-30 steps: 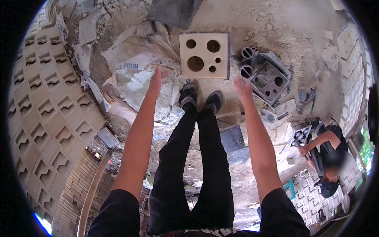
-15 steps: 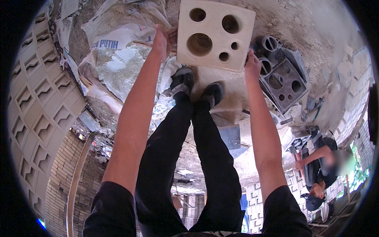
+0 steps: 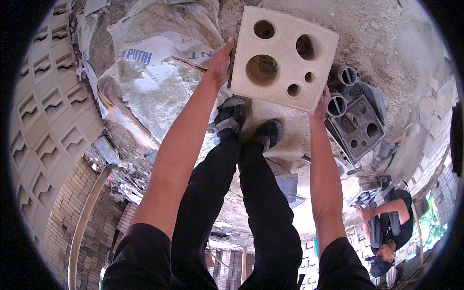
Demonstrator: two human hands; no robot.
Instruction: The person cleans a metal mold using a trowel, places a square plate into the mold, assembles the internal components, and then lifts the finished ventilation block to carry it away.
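A pale, square concrete vent block [image 3: 290, 50] with several round holes of different sizes is held up between my hands. My left hand [image 3: 221, 62] grips its left side, and my right hand [image 3: 320, 105] grips its lower right corner; the fingers are partly hidden behind the block. Right beside my right hand lies a dark metal mould [image 3: 358, 129] with a matching pattern of round holes. Two dark cylinders [image 3: 337, 105] stand next to that mould. Below the block are my dark shoes [image 3: 232, 116] on the dusty ground.
A white sack [image 3: 147, 55] with pale powder lies at the left. Stacked patterned blocks [image 3: 50, 111] form a wall along the left edge. At the lower right a person [image 3: 391, 217] in dark clothes is at work. Loose sandy soil [image 3: 386, 34] spreads beyond the mould.
Both my hands have carried the vent block rightward and slightly down in view, and it is tilted a little more clockwise. The person at the lower right has shifted their arms.
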